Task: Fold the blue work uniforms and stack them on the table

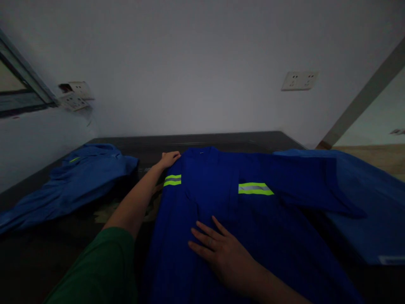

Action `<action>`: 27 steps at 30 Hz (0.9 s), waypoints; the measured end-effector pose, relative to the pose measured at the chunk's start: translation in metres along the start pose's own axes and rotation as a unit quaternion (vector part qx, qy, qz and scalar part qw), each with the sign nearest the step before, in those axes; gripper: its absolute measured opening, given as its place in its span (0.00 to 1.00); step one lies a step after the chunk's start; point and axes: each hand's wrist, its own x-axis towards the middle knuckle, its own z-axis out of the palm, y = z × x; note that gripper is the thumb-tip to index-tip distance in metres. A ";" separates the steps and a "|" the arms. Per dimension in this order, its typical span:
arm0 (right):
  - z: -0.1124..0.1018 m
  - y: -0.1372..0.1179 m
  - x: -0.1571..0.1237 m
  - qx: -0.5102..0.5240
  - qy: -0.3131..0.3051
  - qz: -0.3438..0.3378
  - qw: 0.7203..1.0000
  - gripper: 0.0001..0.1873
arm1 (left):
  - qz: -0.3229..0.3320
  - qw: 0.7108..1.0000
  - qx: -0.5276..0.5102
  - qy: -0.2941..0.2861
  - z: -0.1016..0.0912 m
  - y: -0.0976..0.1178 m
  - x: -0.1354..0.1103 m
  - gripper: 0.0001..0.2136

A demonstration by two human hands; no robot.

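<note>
A dark blue work jacket (pixel 218 202) with yellow-green and silver reflective strips lies spread out, its collar toward the wall. One sleeve stretches out to the right; on the left side no sleeve shows spread out. My left hand (pixel 171 158) is at the jacket's left shoulder edge, fingers together and bent over the fabric. Lower down, my right hand (pixel 221 253) rests palm down on the jacket's front, with its fingers spread.
The dark table (pixel 190 140) reaches back to a grey wall. At the left lies another crumpled blue garment (pixel 91 169). Lighter blue material (pixel 363 211), perhaps folded cloth or a bag, lies under the right sleeve. Sockets (pixel 299 80) are on the wall.
</note>
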 end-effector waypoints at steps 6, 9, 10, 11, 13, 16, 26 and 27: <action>0.007 -0.001 0.000 -0.049 0.056 0.021 0.997 0.25 | -0.009 0.996 0.058 0.072 0.001 0.019 -0.010 0.10; 0.014 0.001 0.000 -0.068 0.095 0.027 0.993 0.24 | -0.017 0.988 0.085 0.128 -0.003 0.035 -0.019 0.13; 0.015 0.001 0.000 -0.069 0.105 0.026 0.992 0.23 | -0.018 0.988 0.089 0.123 -0.003 0.040 -0.023 0.15; 0.016 0.002 0.001 -0.067 0.113 0.027 0.991 0.23 | -0.019 0.990 0.090 0.106 -0.002 0.045 -0.028 0.16; 0.016 0.002 0.001 -0.061 0.120 0.027 0.991 0.22 | -0.021 0.995 0.088 0.050 0.005 0.055 -0.040 0.20; 0.014 0.001 0.002 -0.054 0.115 0.024 0.992 0.21 | -0.033 0.996 0.086 -0.007 0.020 0.063 -0.059 0.29; 0.014 0.001 0.000 -0.060 0.104 0.021 0.993 0.22 | -0.111 0.992 0.066 0.001 0.021 0.081 -0.070 0.28; 0.014 0.001 -0.001 -0.058 0.105 0.022 0.992 0.22 | -0.113 0.991 0.068 0.021 0.017 0.085 -0.072 0.27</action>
